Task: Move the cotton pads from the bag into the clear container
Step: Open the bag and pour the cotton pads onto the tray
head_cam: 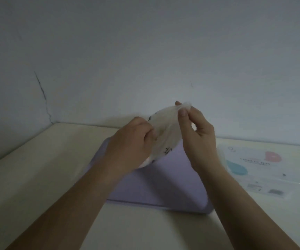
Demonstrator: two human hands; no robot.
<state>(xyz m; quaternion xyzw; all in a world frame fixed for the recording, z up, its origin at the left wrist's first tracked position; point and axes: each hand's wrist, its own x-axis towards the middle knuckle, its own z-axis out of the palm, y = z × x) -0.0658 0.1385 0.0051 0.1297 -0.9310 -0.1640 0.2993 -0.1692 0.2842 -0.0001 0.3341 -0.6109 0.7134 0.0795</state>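
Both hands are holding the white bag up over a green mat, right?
Not quite. The mat is pale purple, not green, as the head view shows. The rest is right: the left hand and the right hand both hold the white bag up over it.

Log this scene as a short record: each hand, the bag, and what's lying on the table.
left hand: grips the bag's lower end
right hand: pinches the bag's top edge
bag: translucent, black print, held above the table; contents unclear
mat: lilac, flat, under the hands
packet: clear, pink and teal shapes, right of the mat
table: cream, against the wall
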